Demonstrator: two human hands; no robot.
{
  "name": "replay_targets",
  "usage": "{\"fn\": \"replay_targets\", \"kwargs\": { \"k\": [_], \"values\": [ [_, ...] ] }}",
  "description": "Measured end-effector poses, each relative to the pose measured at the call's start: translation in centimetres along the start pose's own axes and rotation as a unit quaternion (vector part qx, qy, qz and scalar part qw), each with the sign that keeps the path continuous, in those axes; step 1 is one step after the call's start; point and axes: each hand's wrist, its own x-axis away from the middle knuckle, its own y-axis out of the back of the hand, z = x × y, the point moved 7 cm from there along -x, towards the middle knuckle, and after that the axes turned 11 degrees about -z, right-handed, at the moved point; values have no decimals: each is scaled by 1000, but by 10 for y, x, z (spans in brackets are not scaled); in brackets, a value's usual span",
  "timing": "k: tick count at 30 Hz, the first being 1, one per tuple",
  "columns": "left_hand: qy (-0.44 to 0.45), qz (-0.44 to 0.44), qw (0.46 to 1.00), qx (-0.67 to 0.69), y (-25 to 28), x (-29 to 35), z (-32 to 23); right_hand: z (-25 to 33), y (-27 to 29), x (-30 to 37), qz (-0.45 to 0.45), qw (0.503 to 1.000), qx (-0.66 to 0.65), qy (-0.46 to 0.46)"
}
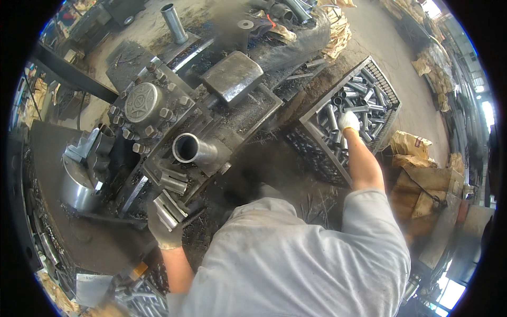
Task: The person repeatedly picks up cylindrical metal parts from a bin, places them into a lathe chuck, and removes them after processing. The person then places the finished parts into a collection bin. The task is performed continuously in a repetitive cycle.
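My left hand [167, 233], in a soiled glove, is closed around short shiny metal tubes [170, 210] beside the lathe's tool post area. Part of its fingers is hidden behind them. On the right, my outstretched arm brings my right hand [349, 122], in a white glove, down onto the loose metal tubes [375, 108] that fill a perforated metal crate [321, 158]. Whether its fingers grip a tube cannot be made out. More short tube pieces [173, 182] lie on the machine just beyond my left hand.
A bolted tool post [142, 103], a wide upright pipe [194, 149] and a metal block [232, 78] stand on the lathe. Its chuck [82, 179] is at left. A tall tube [174, 24] rises behind. Cartons [425, 190] sit right of the crate; more tubes [140, 301] lie lower left.
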Motion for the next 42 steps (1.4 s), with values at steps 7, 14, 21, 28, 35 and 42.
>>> {"fn": "replay_targets", "kwargs": {
  "k": [7,14,21,28,35,42],
  "values": [
    [79,-48,987,135,8,7,18,325,174,246,187,763,-398,474],
    [89,-70,989,93,6,33,12,405,213,373,163,607,-350,695],
    [-13,-107,991,76,70,4,-30,458,81,419,131,799,-90,579],
    [-107,-83,980,148,73,-11,-66,488,136,405,432,681,-406,431],
    [-397,-152,878,-221,-17,1,-146,539,218,429,427,671,-349,495],
    [-334,-187,916,-123,85,-10,-106,649,323,320,-123,553,-138,813]
  ]
}}
